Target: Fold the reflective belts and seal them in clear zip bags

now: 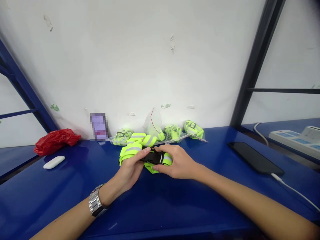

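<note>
A neon yellow reflective strap (pixel 132 149) with grey stripes and a black plastic buckle (pixel 153 156) lies bunched on the blue table (pixel 175 203). My left hand (pixel 131 168), a metal watch on its wrist, grips the strap beside the buckle from the left. From the right, my right hand (pixel 176 162) pinches the buckle and the strap end. Both hands are closed on it, just above the tabletop.
Against the white wall lie several rolled yellow straps in clear bags (pixel 172 132). A red plastic bag (pixel 56 140) and a white oval case (pixel 53 162) sit at the left. A black phone (pixel 255 161) on a white cable and a power strip (pixel 295 138) lie at the right.
</note>
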